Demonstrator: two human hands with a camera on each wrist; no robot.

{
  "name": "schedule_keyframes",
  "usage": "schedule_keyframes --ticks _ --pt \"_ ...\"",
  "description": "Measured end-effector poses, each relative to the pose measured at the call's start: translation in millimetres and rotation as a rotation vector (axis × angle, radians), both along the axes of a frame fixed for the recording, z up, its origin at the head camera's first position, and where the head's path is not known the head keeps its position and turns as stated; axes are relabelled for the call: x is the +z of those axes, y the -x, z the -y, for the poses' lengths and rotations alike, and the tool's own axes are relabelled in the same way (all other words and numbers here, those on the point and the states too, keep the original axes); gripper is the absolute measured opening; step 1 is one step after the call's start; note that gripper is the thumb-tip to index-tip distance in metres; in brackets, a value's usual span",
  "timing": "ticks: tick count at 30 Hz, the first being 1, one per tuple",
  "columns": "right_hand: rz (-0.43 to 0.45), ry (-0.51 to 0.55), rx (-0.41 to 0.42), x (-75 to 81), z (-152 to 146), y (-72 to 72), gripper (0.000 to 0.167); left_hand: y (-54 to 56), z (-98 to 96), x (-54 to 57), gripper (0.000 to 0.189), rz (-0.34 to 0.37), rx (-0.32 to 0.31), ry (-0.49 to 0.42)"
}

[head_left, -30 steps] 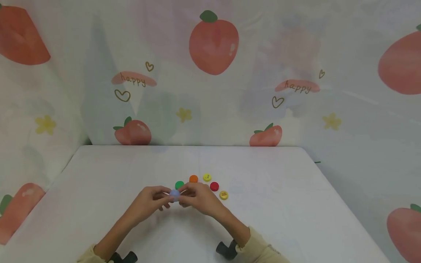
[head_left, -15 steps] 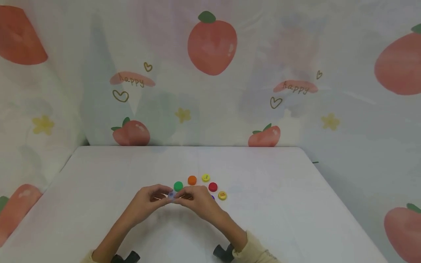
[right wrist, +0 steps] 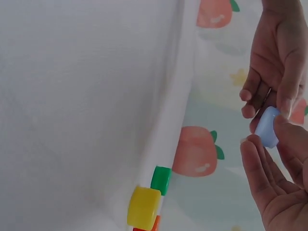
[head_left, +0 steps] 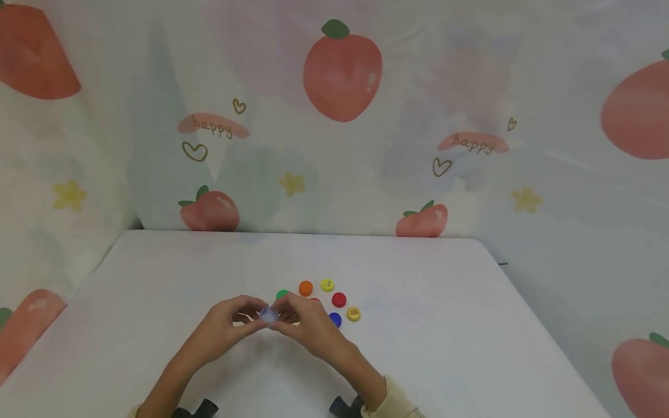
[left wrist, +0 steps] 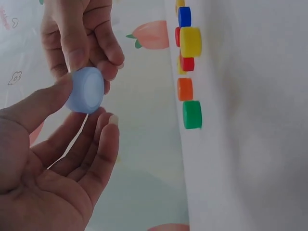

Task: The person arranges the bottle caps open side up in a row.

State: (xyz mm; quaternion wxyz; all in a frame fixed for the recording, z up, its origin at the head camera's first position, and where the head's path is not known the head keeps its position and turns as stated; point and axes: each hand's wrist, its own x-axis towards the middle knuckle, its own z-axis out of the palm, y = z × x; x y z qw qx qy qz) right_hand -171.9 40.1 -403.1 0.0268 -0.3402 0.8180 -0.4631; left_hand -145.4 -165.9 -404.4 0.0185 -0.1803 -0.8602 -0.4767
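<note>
A light blue bottle cap (head_left: 269, 315) is held up above the table between both hands. My left hand (head_left: 227, 326) pinches it from the left, and my right hand (head_left: 312, 328) pinches its right side. In the left wrist view, the cap (left wrist: 87, 90) shows a pale round face, with both thumbs against it. The right wrist view shows the same cap (right wrist: 267, 127) edge-on between the fingertips. Just beyond the hands lie a green cap (head_left: 282, 294), partly covered, and an orange cap (head_left: 305, 288).
Right of the hands lie a yellow cap (head_left: 327, 285), a red cap (head_left: 339, 299), a printed yellow cap (head_left: 353, 314) and a blue cap (head_left: 335, 319). Another red cap is mostly hidden behind the right hand. The white table (head_left: 418, 278) meets a fruit-patterned cloth backdrop (head_left: 345, 174).
Both hands have shifted slightly left and nearer with the light blue cap. The cap has turned between the fingers. The blue cap on the table has come into view beside the right hand.
</note>
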Motion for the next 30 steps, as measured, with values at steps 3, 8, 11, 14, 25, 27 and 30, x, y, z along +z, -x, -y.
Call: schedule_keyframes --ticks 3,8,11,14,25,27,30 --pt "0.008 -0.018 -0.002 -1.2 2.4 -2.8 0.029 -0.8 2.0 1.9 0.039 0.016 -0.025 0.018" --pt "0.049 -0.056 0.026 -4.2 5.4 -7.2 0.033 -3.2 8.5 2.9 0.037 0.055 -0.071 0.074" --pt "0.052 -0.081 0.057 -5.6 7.1 -8.3 0.033 -4.3 14.2 2.0 0.035 0.066 -0.114 0.091" --pt "0.063 -0.104 0.077 -6.8 8.7 -8.3 0.032 -3.7 19.1 -0.2 0.033 0.069 -0.159 0.094" --pt "0.145 -0.202 0.104 -9.3 12.6 -9.3 0.031 -1.7 27.3 -0.4 0.030 0.175 -0.240 0.155" --pt "0.163 -0.237 0.107 -9.4 12.6 -9.2 0.033 -2.0 28.4 0.1 0.029 0.203 -0.255 0.173" --pt "0.184 -0.281 0.112 -9.7 11.6 -8.8 0.036 -2.4 30.6 0.0 0.028 0.231 -0.279 0.189"
